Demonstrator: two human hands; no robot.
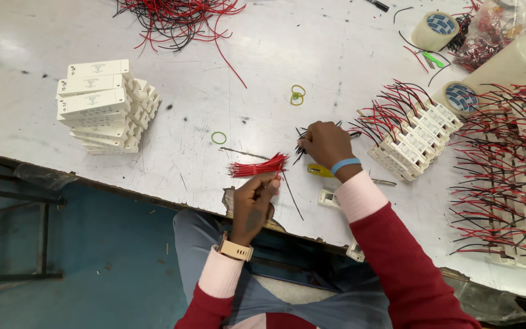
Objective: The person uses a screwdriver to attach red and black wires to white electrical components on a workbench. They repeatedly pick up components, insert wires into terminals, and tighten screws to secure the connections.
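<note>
White and scuffed, the bench (263, 73) fills the upper part of the view, with a blue floor below its near edge. Two hands work near the middle. The left hand (252, 204) has its fingers closed on one bundle of red wires (257, 166), held level just above the near edge. The right hand (327, 145), just beyond and to the right, has its fingers curled around one small bunch of black wires (301, 146); a blue band sits on that wrist and a tan watch on the left one. Three green rubber bands lie on the bench: one (218, 137) far-left of the red bundle, two linked ones (298, 95) farther off. One stack of white plastic housings (101, 106) stands at the left. Two tape rolls (436, 29) sit at the far right. Wired white units stand in a row (412, 140) right of the right hand, many more in ranks (509, 183) beyond. One loose heap of red and black wire (178, 18) lies at the far edge. A clear bag (494, 30) at the far right holds tangled wires.
</note>
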